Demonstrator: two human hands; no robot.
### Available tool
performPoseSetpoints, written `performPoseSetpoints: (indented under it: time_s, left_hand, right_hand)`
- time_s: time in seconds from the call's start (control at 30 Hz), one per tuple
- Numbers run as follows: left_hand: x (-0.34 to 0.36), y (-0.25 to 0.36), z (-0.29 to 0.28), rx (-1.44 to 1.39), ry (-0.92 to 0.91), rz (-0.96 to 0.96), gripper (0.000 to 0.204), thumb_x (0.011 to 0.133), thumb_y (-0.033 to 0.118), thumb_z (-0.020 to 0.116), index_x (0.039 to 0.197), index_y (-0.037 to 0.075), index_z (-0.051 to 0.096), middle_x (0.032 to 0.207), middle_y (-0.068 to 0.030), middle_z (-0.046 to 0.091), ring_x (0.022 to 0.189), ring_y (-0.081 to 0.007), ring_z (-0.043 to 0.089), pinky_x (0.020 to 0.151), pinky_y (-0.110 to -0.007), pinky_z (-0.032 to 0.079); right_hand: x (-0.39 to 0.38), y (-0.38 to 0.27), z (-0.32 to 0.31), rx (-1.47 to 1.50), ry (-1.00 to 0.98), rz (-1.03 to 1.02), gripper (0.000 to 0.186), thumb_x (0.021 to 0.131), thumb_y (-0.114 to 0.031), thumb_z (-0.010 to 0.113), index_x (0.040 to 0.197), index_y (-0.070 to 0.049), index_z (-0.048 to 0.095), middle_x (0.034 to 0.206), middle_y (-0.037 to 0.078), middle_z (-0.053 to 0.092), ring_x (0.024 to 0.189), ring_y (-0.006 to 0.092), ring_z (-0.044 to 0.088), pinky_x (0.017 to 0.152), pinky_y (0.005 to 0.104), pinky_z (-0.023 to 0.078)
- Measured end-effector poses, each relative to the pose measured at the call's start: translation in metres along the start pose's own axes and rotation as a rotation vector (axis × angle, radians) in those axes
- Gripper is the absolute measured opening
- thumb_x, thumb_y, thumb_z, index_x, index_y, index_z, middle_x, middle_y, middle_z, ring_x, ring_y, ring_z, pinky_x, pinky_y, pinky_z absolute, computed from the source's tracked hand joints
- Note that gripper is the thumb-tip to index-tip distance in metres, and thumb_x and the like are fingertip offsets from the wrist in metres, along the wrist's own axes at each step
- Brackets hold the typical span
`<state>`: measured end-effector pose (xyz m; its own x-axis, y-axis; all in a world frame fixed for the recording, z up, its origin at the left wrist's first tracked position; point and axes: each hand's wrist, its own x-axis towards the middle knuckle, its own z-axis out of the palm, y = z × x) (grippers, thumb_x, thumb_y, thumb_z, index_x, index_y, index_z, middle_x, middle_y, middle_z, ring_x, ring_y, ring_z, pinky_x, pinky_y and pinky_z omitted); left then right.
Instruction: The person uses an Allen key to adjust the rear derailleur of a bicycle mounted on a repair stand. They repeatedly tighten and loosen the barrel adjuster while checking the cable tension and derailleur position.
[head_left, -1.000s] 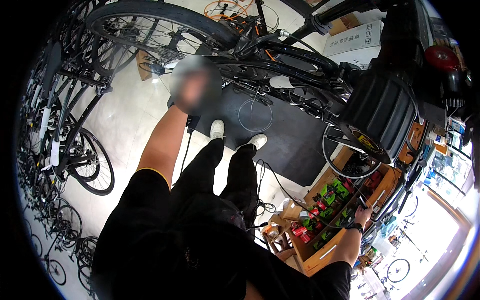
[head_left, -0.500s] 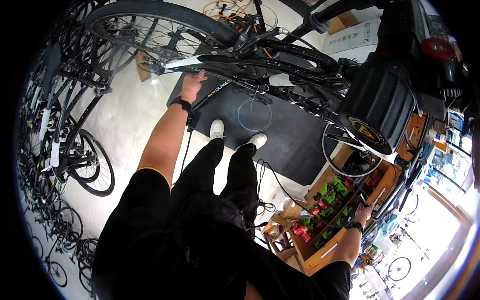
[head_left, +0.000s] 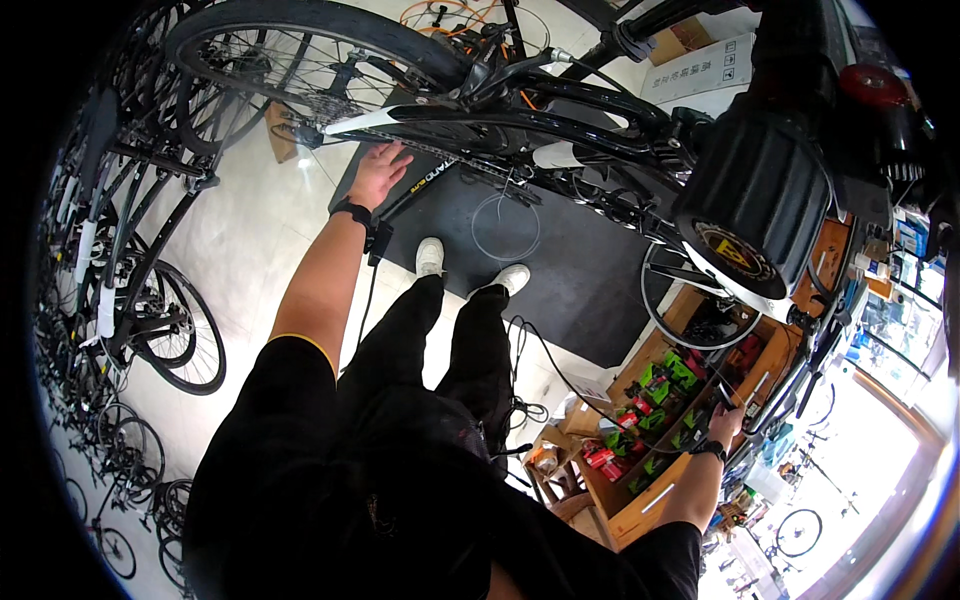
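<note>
A black bicycle with white patches on its frame [head_left: 558, 155] stretches across the upper part of the head view. Its large spoked wheel [head_left: 320, 40] is at upper left. My left hand [head_left: 378, 172] is open just below the rear part of the frame, near the chain [head_left: 440, 152], with fingers spread and nothing seen in them. At lower right my right hand [head_left: 725, 425] has its fingers bent round a dark part by the handlebar [head_left: 790, 385]. What exactly it grips is too small to make out.
A wooden drawer unit [head_left: 640, 515] holding red and green packaged items stands at right. Under the bicycle lies a dark mat [head_left: 600, 290] with a coiled cable [head_left: 505, 228]. Several parked bicycles [head_left: 175, 320] line the left. A white carton [head_left: 700, 75] sits at upper right.
My left hand has come down slightly and leftward from the chain, and its fingers have spread. My right hand stays by the handlebar. The view has shifted a little.
</note>
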<state>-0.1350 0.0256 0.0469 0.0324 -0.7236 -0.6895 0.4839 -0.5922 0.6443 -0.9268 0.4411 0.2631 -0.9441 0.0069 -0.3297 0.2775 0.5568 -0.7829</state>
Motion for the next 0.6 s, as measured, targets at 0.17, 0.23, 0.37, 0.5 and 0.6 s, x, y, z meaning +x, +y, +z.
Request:
performPoseSetpoints:
  time_s: [0.17,0.23,0.37,0.5,0.6]
  left_hand:
    - [0.008,-0.007,-0.01,0.041,0.009,0.002,0.014,0.093,0.028,0.061,0.098,0.016,0.055,0.099,0.0008,0.064,0.095,-0.0147,0.062,0.074,-0.026,0.045]
    - [0.013,-0.008,-0.009,0.112,0.052,-0.04,0.013,0.094,0.028,0.06,0.097,0.016,0.055,0.099,0.0005,0.064,0.094,-0.0145,0.062,0.073,-0.026,0.045]
    - [0.012,-0.008,-0.001,0.112,0.078,-0.004,0.02,0.093,0.026,0.062,0.103,0.009,0.054,0.1,-0.0021,0.064,0.089,-0.0138,0.063,0.069,-0.024,0.047]
    - [0.003,-0.005,-0.002,-0.044,-0.008,-0.011,0.015,0.093,0.024,0.061,0.1,0.012,0.055,0.104,-0.0002,0.062,0.1,-0.0161,0.061,0.078,-0.027,0.047]
    - [-0.003,-0.005,-0.018,-0.001,0.09,-0.061,0.015,0.091,0.025,0.064,0.097,0.013,0.057,0.101,-0.0005,0.062,0.093,-0.0159,0.063,0.076,-0.028,0.048]
  right_hand:
    - [-0.049,-0.022,0.035,0.247,0.161,0.11,0.038,0.081,-0.034,0.072,0.098,-0.002,0.061,0.095,0.011,0.061,0.079,0.025,0.059,0.066,0.0336,0.055]
    - [-0.066,-0.026,0.035,0.236,0.123,0.13,0.04,0.081,-0.036,0.071,0.103,-0.004,0.059,0.096,0.01,0.059,0.079,0.0238,0.058,0.067,0.0329,0.054]
    - [-0.083,-0.03,0.018,0.238,0.012,0.106,0.051,0.08,-0.039,0.073,0.118,-0.01,0.053,0.107,0.009,0.057,0.081,0.0227,0.059,0.068,0.0319,0.053]
    - [-0.087,-0.014,-0.038,0.019,0.156,-0.01,0.061,0.076,-0.044,0.077,0.119,-0.01,0.05,0.105,0.006,0.056,0.084,0.0244,0.063,0.06,0.0282,0.053]
    - [-0.111,-0.003,-0.09,-0.112,0.031,0.002,0.062,0.078,-0.047,0.074,0.121,-0.011,0.05,0.095,0.007,0.058,0.079,0.0222,0.065,0.056,0.028,0.053]
